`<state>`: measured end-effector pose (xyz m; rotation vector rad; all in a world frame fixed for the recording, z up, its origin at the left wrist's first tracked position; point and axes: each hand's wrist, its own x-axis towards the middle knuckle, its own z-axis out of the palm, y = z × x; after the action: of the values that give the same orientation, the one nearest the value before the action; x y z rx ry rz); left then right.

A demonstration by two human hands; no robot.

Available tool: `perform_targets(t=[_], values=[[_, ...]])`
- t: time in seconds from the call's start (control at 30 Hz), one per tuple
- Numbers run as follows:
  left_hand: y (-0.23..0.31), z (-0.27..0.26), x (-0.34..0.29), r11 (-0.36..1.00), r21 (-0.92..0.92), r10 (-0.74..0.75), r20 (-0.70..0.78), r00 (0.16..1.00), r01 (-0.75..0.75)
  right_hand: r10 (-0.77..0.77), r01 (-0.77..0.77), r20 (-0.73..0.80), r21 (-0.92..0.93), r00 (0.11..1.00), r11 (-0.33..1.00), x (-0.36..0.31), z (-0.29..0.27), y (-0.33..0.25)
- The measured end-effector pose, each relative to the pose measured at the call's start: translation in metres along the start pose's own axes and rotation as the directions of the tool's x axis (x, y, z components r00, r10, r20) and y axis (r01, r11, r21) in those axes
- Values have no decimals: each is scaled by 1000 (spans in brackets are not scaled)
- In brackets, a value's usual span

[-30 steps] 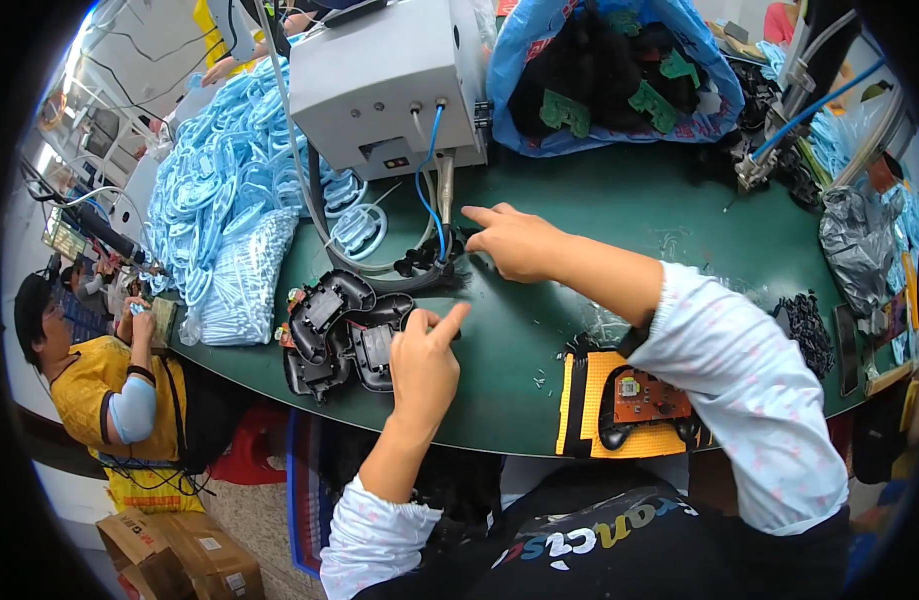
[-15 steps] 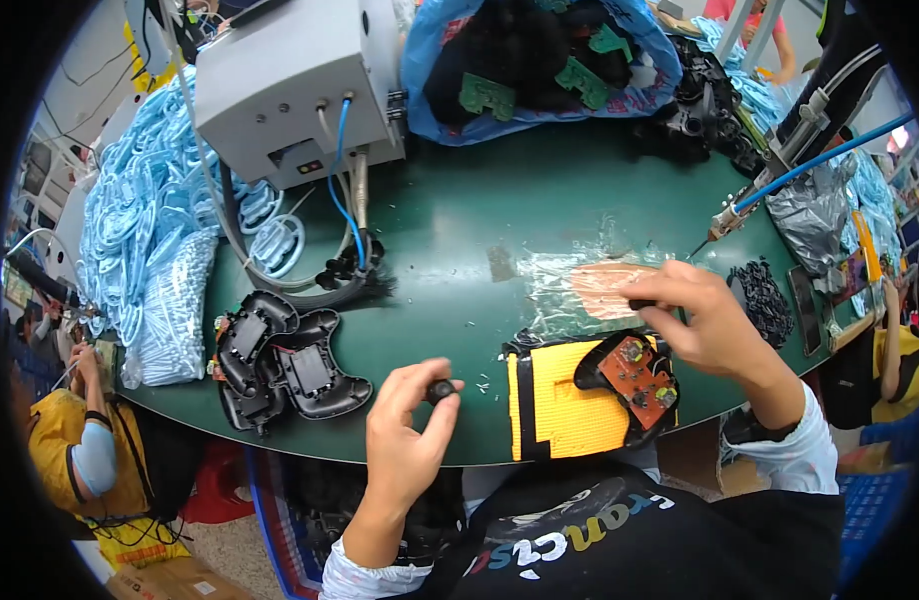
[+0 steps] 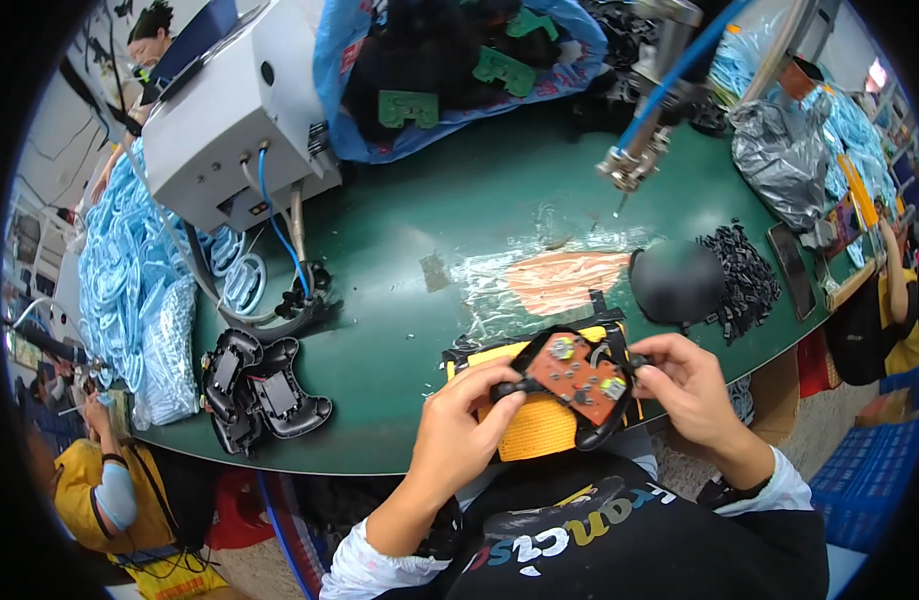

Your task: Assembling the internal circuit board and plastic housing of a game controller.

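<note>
A black game controller half-shell (image 3: 602,437) with an orange-brown circuit board (image 3: 572,374) lies on a yellow ribbed pad (image 3: 533,428) at the table's front edge. My left hand (image 3: 466,422) pinches a small black thumbstick cap (image 3: 508,389) at the board's left side. On the opposite side, my right hand (image 3: 692,393) pinches another small black thumbstick cap (image 3: 639,362) between thumb and forefinger. Both caps are close to the board; whether they touch its sticks is too small to tell.
Black controller shells (image 3: 265,390) are stacked at left. A grey machine box (image 3: 245,110) and a blue bag (image 3: 380,150) of dark parts stand behind. An electric screwdriver (image 3: 635,165) hangs overhead. A blurred dark round thing (image 3: 678,282) sits beside small black pieces (image 3: 742,280).
Both hands have come to the controller, the left moving right and the right moving down from the plastic film. The whole view has shifted, and the screwdriver now appears further left.
</note>
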<state>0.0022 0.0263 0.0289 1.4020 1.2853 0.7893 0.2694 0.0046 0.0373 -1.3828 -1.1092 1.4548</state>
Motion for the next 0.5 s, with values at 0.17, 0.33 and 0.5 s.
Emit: perform_targets(t=[0.17,0.33,0.5], values=[[-7,-11,-43,994,-69,-97,-195,976,85,-143,141,71,29,987,990,32,17,9],[3,-25,-59,994,110,0,-219,976,24,-274,267,24,-317,961,910,38,8,6],[2,-19,-35,963,-269,-73,-292,954,-8,-539,384,35,-740,841,552,27,9,9]])
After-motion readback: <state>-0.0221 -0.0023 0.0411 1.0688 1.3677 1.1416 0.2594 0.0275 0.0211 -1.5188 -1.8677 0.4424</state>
